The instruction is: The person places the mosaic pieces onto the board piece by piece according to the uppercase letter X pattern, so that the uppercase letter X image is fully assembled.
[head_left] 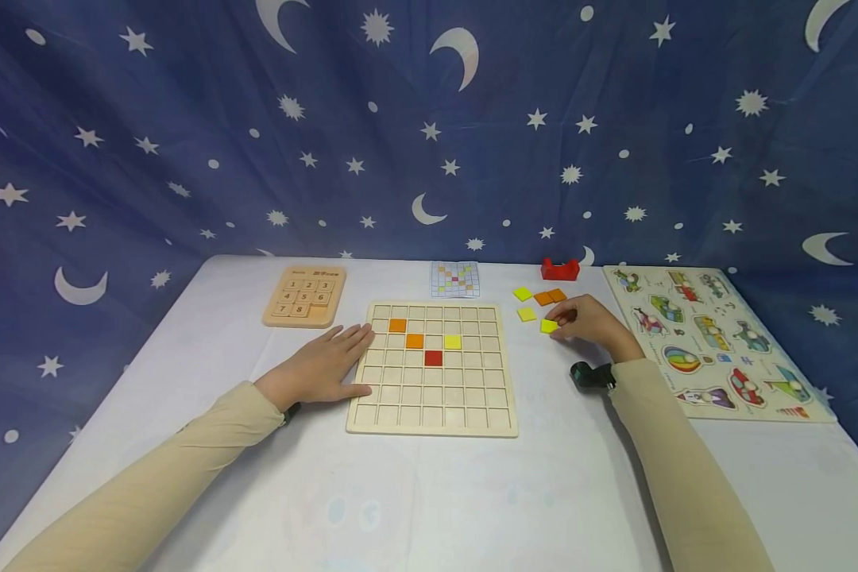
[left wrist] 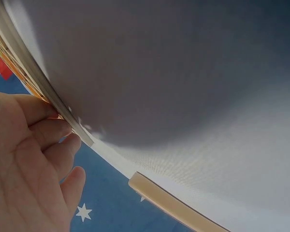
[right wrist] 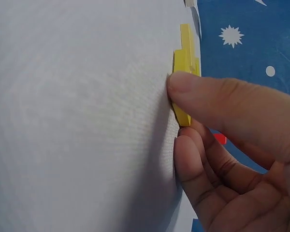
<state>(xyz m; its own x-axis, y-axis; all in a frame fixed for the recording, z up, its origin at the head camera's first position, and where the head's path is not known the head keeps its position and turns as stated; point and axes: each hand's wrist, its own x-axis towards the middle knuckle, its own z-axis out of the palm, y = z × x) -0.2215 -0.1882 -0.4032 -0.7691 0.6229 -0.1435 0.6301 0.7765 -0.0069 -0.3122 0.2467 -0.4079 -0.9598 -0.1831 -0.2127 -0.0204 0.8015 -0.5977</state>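
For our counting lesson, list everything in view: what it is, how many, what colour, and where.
tablecloth: one, white, under everything
backdrop: one, blue with white moons and stars, behind
grid board: one, pale wood, mid-table
red tile: one, red, on the board
orange tiles: four, orange, two on the board, two loose to its right
yellow tiles: four, yellow, one on the board, three to its right
pattern card: one, white with coloured squares, beyond the board
number puzzle: one, light brown, far left
small stand: one, red, far edge
picture puzzle: one, cream, multicoloured pictures, right
wrist cameras: two, black, at the wrists
sleeves: two, beige, on the arms
left hand: one, bare, touching the board's left edge
right hand: one, bare, pinching a yellow tile
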